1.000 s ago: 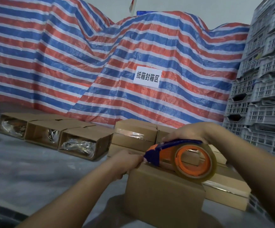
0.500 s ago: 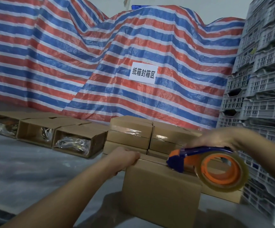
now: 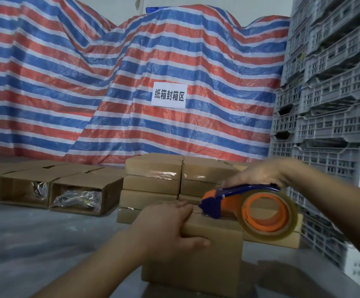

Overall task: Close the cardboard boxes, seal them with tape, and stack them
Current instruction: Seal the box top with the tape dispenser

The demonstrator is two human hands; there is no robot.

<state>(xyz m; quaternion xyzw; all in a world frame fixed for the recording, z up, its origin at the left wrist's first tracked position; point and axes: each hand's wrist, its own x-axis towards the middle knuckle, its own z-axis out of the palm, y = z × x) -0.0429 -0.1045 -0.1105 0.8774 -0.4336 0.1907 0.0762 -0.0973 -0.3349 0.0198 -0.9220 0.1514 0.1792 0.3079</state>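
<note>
A closed cardboard box (image 3: pixel 207 261) stands in front of me on the grey surface. My left hand (image 3: pixel 166 226) lies over its near left top edge, fingers flat on the top and thumb down the front face. My right hand (image 3: pixel 258 174) grips the blue handle of an orange tape dispenser (image 3: pixel 235 201) with a roll of clear tape (image 3: pixel 269 214). The dispenser's blue nose touches the box top just right of my left fingers. Behind stands a stack of sealed boxes (image 3: pixel 153 181).
Three open boxes (image 3: pixel 75 190) holding plastic-wrapped items lie on their sides at the left. A striped blue, red and white tarp (image 3: pixel 110 82) with a white sign (image 3: pixel 168 96) covers the back. Grey plastic crates (image 3: pixel 329 104) are piled at the right.
The dispenser slid right along the box top and then came back towards my left hand. My left hand shifted from the far corner to the near left edge and now lies flat.
</note>
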